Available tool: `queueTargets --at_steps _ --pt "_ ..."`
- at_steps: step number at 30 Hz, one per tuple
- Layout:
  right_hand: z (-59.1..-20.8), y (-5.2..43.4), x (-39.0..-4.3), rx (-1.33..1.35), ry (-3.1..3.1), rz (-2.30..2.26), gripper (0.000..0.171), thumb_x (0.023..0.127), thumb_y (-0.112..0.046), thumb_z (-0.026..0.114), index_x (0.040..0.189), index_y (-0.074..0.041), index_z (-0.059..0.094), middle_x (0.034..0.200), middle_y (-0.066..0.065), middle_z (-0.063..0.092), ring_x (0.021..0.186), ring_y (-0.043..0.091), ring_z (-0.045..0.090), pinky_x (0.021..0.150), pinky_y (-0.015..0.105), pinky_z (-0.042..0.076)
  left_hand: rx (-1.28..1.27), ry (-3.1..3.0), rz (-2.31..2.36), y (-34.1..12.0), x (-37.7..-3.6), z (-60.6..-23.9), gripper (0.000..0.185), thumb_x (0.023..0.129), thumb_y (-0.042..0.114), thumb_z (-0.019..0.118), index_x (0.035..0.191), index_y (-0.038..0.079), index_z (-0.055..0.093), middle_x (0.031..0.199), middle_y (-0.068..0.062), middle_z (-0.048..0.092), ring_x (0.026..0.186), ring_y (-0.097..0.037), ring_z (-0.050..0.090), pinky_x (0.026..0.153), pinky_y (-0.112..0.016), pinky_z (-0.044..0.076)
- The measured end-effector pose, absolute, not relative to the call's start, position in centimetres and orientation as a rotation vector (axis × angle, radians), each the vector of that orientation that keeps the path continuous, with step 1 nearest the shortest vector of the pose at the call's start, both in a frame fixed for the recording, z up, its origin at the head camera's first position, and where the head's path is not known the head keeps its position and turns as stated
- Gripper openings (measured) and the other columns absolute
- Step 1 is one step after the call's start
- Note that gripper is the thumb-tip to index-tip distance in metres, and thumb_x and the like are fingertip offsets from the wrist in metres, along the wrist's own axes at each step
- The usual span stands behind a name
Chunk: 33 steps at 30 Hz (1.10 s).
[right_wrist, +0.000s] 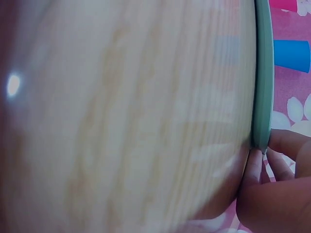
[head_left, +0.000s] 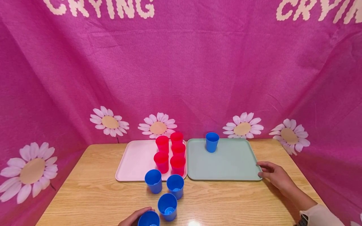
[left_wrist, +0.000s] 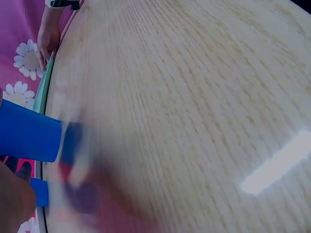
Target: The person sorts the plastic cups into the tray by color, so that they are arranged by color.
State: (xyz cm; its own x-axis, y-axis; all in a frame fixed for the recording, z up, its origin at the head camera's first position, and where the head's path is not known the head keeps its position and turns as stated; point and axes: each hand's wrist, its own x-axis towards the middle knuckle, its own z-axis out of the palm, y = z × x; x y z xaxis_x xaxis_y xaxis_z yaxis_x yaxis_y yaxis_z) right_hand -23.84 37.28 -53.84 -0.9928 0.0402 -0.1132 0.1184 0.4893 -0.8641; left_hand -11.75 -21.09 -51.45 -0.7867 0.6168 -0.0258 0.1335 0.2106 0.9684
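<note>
At the bottom of the head view, my left hand (head_left: 135,217) holds a blue cup (head_left: 149,218) by its left side, mouth up. The left wrist view shows that blue cup (left_wrist: 29,131) with its base close over the table and part of the left hand (left_wrist: 14,201) at the edge. My right hand (head_left: 275,175) pinches the right edge of the green tray (head_left: 226,169). In the right wrist view, the right hand (right_wrist: 277,184) has fingers above and below the tray's rim (right_wrist: 263,82). One upright blue cup (head_left: 212,142) stands at the back of this tray.
A pink tray (head_left: 135,160) adjoins the green one on the left, with several red cups (head_left: 162,162) along its right half. Three more blue cups (head_left: 167,207) stand on the wooden table (head_left: 226,201) in front. A pink cloth (head_left: 192,78) hangs behind.
</note>
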Motion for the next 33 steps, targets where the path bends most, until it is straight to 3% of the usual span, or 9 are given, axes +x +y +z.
queueTargets --at_steps 6,13,17,20,23,26,33 --pt "-53.9 37.3 -23.8 0.142 2.648 -1.527 0.055 0.096 -0.011 0.072 0.142 0.009 0.052 0.143 0.033 0.052 0.097 -0.005 0.055 0.078 0.012 0.052 0.737 2.068 1.619 -20.7 -11.6 -50.7 0.061 0.101 0.010 0.065 0.149 -0.014 0.035 0.143 -0.035 0.051 0.122 0.012 0.053 0.100 -0.043 0.055" --pt "-54.1 37.5 -24.0 0.134 2.654 -1.519 0.055 0.096 -0.012 0.072 0.143 0.009 0.051 0.146 0.034 0.049 0.100 -0.007 0.054 0.080 0.010 0.051 0.749 2.044 1.663 -19.7 -11.0 -49.2 0.058 0.102 0.010 0.065 0.150 -0.009 0.039 0.145 -0.003 0.058 0.128 -0.001 0.057 0.101 -0.040 0.055" --pt "-54.1 37.5 -24.1 0.141 2.656 -1.502 0.056 0.096 -0.013 0.072 0.144 0.009 0.051 0.146 0.034 0.049 0.105 0.001 0.057 0.080 0.010 0.050 0.740 2.044 1.650 -19.1 -11.0 -48.3 0.060 0.102 0.011 0.065 0.151 -0.009 0.037 0.147 -0.021 0.054 0.132 -0.014 0.058 0.100 -0.039 0.056" --pt "-54.2 37.5 -24.0 0.137 2.657 -1.503 0.056 0.096 -0.013 0.072 0.143 0.009 0.052 0.146 0.034 0.050 0.104 -0.002 0.057 0.080 0.009 0.050 0.680 2.071 1.623 -18.5 -11.1 -47.5 0.064 0.100 0.014 0.068 0.152 -0.008 0.038 0.146 -0.035 0.049 0.133 -0.030 0.057 0.099 -0.039 0.056" --pt "-54.2 37.5 -24.0 0.132 2.651 -1.514 0.055 0.096 -0.012 0.072 0.143 0.009 0.052 0.145 0.034 0.049 0.100 -0.007 0.054 0.080 0.010 0.050 0.594 2.062 1.616 -17.8 -11.2 -46.7 0.067 0.099 0.019 0.071 0.153 -0.005 0.039 0.148 -0.035 0.046 0.134 -0.051 0.049 0.099 -0.039 0.056" --pt "-54.1 37.5 -24.0 0.132 2.653 -1.509 0.055 0.096 -0.012 0.072 0.143 0.009 0.052 0.145 0.034 0.050 0.098 -0.009 0.053 0.080 0.010 0.050 0.535 2.018 1.638 -17.2 -11.3 -45.9 0.070 0.098 0.020 0.072 0.154 -0.004 0.038 0.150 -0.034 0.045 0.136 -0.059 0.043 0.101 -0.039 0.055" --pt "-54.1 37.5 -24.0 0.135 2.677 -1.479 0.054 0.096 -0.012 0.072 0.142 0.009 0.053 0.142 0.033 0.053 0.100 -0.005 0.053 0.079 0.010 0.049 0.448 2.012 1.688 -15.5 -11.8 -44.0 0.078 0.091 0.016 0.079 0.155 0.001 0.039 0.153 -0.028 0.046 0.137 -0.053 0.046 0.104 -0.052 0.051"
